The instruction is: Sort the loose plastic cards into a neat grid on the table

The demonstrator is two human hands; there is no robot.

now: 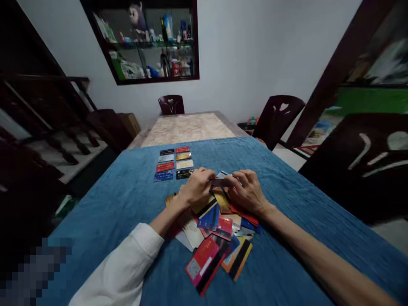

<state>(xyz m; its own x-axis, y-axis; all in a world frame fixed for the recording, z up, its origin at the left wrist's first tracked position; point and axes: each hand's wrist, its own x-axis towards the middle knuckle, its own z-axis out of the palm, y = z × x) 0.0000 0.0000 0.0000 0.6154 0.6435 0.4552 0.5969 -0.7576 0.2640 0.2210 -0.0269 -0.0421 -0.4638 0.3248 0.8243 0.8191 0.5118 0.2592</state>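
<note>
Past the messy bank card pile [208,219], two neat lines of cards [165,166] are laid; over the pile's far side, a held card [219,182] is pinched by the left hand [198,185] and right hand [247,190]; many are left heaped.

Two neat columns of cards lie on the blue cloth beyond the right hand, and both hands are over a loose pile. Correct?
No: the head view shows the neat columns of cards beyond the left hand, not the right hand. The rest stands.
</note>
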